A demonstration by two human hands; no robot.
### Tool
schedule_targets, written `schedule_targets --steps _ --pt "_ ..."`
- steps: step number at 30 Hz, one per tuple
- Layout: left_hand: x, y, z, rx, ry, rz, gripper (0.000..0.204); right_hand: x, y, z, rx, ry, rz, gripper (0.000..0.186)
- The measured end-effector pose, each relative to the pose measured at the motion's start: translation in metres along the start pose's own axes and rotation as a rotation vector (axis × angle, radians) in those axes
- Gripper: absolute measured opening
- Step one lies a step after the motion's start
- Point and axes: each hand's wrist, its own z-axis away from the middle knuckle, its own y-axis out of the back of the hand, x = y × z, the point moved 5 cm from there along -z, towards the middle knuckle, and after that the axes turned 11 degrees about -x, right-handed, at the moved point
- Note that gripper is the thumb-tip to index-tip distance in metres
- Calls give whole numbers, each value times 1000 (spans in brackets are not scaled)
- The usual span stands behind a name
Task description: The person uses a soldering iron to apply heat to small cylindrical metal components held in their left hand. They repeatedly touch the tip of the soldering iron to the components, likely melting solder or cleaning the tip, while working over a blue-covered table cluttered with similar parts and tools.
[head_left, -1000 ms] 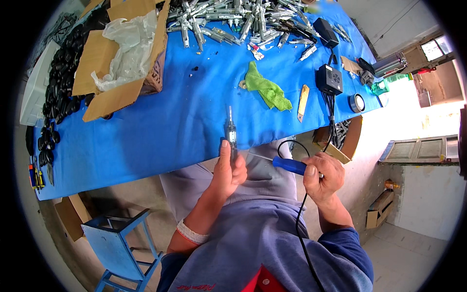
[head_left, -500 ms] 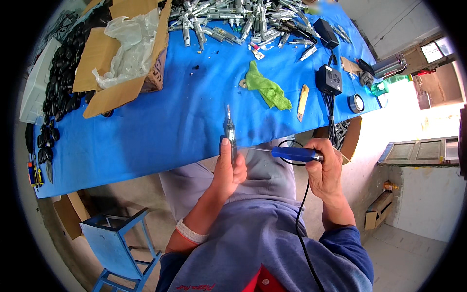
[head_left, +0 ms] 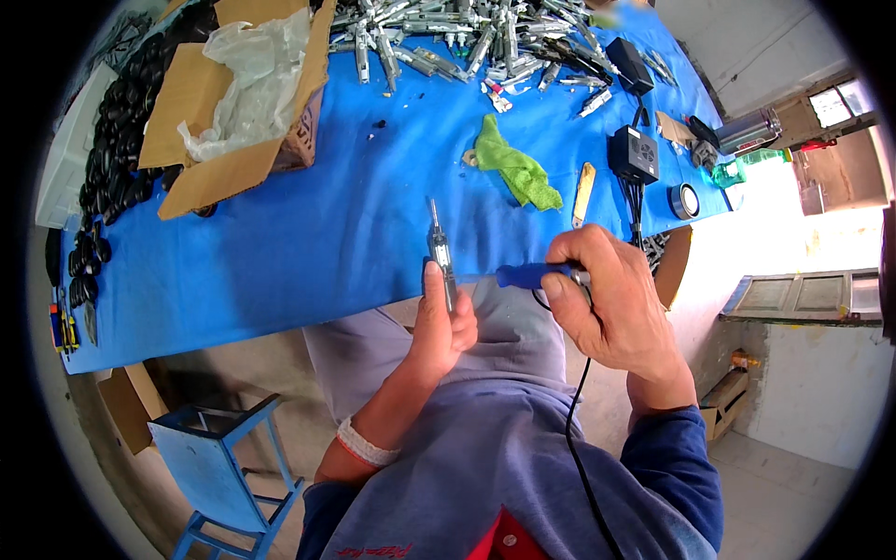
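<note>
My left hand (head_left: pixel 442 327) is closed round a slim silver and black metal part (head_left: pixel 442 263), held upright with a thin rod sticking up from it. My right hand (head_left: pixel 607 299) grips a blue-handled screwdriver (head_left: pixel 527 276) held sideways, its handle pointing left toward the metal part; I cannot make out whether the thin shaft touches it. A thin black cable (head_left: pixel 586 392) runs down past my right hand over my shirt. Beyond my hands on the blue tablecloth (head_left: pixel 308 243) are a green cloth (head_left: pixel 513 168) and a yellow box cutter (head_left: pixel 583 187).
An open cardboard box with plastic (head_left: pixel 205 177), black pieces (head_left: pixel 112 140) and tools (head_left: pixel 65 327) fill the left. Metal parts (head_left: pixel 485 47) pile at the back. Black power units (head_left: pixel 637 154) and a tape roll (head_left: pixel 684 201) sit right. A blue chair (head_left: pixel 196 467) stands lower left.
My right hand and the screwdriver have moved up, and the hand has turned further over the handle. My left hand and the metal part have shifted only slightly.
</note>
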Motion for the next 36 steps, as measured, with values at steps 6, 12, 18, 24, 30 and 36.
schedule_targets --steps 6,12,18,24,30,36 --pt "5 -5 5 46 15 -47 62 -10 -18 -23 58 121 -238 9" --pt "0 -2 -1 -37 58 33 61 -18 -48 -35 214 286 -543 11" --pt "3 -4 4 7 88 63 64 -10 -67 -39 307 218 -798 37" --pt "5 -4 7 -7 105 44 63 -13 -60 -62 203 169 -881 52" --pt "5 -4 7 -8 104 48 61 -11 -60 -88 -177 387 -1083 50" --pt "5 -3 6 -9 126 58 64 4 -57 -86 57 320 -1121 45"
